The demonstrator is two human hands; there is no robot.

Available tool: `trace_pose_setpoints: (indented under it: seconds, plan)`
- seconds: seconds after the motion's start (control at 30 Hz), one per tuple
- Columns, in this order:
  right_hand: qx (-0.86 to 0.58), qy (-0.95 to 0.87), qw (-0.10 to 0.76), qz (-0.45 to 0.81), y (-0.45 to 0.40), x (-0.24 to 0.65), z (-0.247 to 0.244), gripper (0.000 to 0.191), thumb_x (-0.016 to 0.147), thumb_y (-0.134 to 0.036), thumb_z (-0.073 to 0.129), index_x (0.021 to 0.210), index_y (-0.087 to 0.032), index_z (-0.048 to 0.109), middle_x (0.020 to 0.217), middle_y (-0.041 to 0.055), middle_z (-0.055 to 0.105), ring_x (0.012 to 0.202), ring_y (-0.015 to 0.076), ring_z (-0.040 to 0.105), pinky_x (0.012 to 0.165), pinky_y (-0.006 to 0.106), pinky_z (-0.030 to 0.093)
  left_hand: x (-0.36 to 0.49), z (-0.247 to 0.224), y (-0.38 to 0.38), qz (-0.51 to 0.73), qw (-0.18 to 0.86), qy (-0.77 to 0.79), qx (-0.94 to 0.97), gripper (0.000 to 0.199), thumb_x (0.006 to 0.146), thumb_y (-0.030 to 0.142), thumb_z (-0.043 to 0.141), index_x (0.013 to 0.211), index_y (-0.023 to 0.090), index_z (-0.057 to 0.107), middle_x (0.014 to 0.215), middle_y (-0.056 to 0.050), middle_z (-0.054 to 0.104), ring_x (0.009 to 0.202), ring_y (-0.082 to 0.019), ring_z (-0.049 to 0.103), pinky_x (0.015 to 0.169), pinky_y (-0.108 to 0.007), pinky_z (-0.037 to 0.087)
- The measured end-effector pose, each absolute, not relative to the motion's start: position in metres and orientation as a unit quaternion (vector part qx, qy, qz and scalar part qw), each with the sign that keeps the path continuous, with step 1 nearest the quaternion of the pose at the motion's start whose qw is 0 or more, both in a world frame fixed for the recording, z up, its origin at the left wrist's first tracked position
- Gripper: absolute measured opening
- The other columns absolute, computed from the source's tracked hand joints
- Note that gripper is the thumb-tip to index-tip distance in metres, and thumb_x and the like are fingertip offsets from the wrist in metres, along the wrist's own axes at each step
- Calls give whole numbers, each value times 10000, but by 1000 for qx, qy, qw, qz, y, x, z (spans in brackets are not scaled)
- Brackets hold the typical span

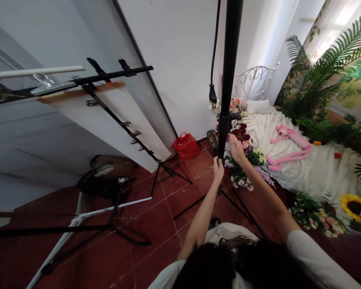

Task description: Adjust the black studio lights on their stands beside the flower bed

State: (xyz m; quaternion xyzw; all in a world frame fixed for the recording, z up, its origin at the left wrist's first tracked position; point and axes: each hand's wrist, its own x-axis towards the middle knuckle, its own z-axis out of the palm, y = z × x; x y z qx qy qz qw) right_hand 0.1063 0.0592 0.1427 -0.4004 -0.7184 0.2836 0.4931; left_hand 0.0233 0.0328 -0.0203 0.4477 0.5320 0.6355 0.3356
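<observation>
Right in front of me stands a black light stand [231,52], its thick upright pole rising out of the top of the view. My left hand [218,170] is closed around its lower pole, just above the spread legs. Higher up, on the right side of the pole, my right hand [236,147] is closed with its fingertips against it, under a collar with a side knob [236,117]. The pole partly hides those fingertips. A black cable with a plug [212,93] hangs to the left of the pole.
At left, a tripod stand holds a white board [108,124] with clips. Thin stand legs [87,214] spread over the red tile floor. A red plastic bag [186,145] sits by the wall. To the right are flowers [243,136], a pink plush toy [295,142] on white fabric, and palm leaves [333,64].
</observation>
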Motion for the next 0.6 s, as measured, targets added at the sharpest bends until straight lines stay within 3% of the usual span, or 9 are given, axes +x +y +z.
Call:
trace_pose_setpoints:
  seconds: [0.17,0.3,0.43,0.6]
  plan:
    - [-447,-737,372,345,69,137,70,332,918,-398,366,1097,-198,562,1044,72,643,1019,182,574,945,300,392,22,-24,35,640,345,528,439,445,857,609,324,970,220,507,896,-49,556,867,-174,540,841,-303,434]
    - [-494,-702,347,377,67,147,32,295,899,-412,382,1050,-238,566,1019,30,645,994,161,575,930,274,395,22,-27,37,640,346,527,438,442,854,616,325,958,225,503,903,-53,558,867,-177,536,839,-309,430]
    - [-519,-691,350,362,62,143,17,321,905,-424,339,1040,-242,567,935,14,632,922,152,576,862,240,421,23,-26,37,641,346,527,437,435,852,612,336,958,223,500,917,-56,562,887,-179,542,850,-310,431]
    - [-595,-690,296,288,74,131,20,415,918,-478,274,778,-216,565,809,38,625,858,155,588,814,244,443,23,-25,35,640,349,524,439,436,857,606,333,972,221,504,921,-55,566,891,-177,545,853,-306,433]
